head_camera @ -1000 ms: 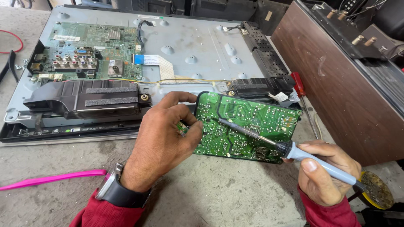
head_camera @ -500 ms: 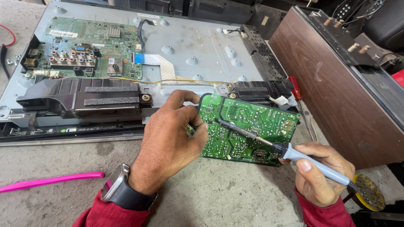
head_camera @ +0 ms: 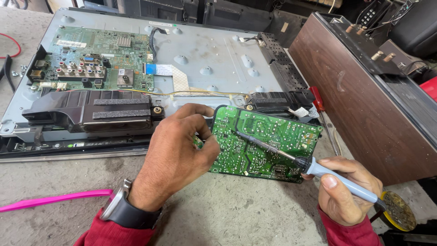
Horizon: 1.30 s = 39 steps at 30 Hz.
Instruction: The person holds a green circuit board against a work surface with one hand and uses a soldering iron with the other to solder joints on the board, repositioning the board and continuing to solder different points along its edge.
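A green circuit board (head_camera: pixel 273 141) lies solder side up on the grey work surface, in front of an opened flat television chassis (head_camera: pixel 214 50). My left hand (head_camera: pixel 180 152) rests against the board's left edge with the fingers curled around a small greenish part. My right hand (head_camera: pixel 348 189) grips a soldering iron (head_camera: pixel 318 169) by its pale blue handle. Its dark shaft slants up to the left and the tip touches the board near its upper left area.
A green main board (head_camera: pixel 98 57) and a black speaker unit (head_camera: pixel 91 111) sit in the chassis. A brown wooden cabinet (head_camera: pixel 364 95) stands at the right. A red-handled screwdriver (head_camera: pixel 318 107) lies beside the board. A pink cable (head_camera: pixel 50 200) crosses the lower left; a round flux tin (head_camera: pixel 398 212) sits lower right.
The iron's tip has stayed on the board. Both hands hold nearly the same pose; the view has shifted slightly.
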### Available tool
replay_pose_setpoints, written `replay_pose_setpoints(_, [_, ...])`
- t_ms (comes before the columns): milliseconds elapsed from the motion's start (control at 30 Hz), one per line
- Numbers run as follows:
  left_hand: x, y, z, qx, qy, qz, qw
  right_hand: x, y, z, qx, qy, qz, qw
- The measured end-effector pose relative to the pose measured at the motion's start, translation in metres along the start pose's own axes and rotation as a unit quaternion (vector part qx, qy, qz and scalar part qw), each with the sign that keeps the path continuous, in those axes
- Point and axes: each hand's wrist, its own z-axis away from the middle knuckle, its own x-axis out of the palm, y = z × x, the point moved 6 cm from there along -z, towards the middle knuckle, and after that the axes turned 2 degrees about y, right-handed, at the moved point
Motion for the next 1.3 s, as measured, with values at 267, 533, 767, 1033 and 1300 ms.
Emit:
replay_pose_setpoints(267, [-0.010,0.003,0.000,0.044,0.020,0.044,0.998,-0.005,-0.001,0.001,-0.005,-0.002,-0.013,1.000])
replay_pose_setpoints(533, [-0.006,-0.001,0.000,-0.017,0.009,0.055,0.998,0.000,-0.003,0.001,-0.009,-0.006,0.012,1.000])
replay_pose_setpoints(767, [-0.009,-0.003,0.001,-0.031,0.017,0.075,0.997,0.007,-0.005,-0.003,-0.028,0.016,0.011,0.999])
replay_pose_setpoints(1033, [-0.005,0.010,0.004,0.064,0.042,0.075,0.994,0.002,-0.008,-0.002,-0.027,0.043,0.005,0.999])
replay_pose_setpoints(1300, [-0.003,0.023,0.012,0.103,0.052,0.004,0.993,-0.008,-0.013,-0.001,-0.010,0.061,-0.016,0.998])
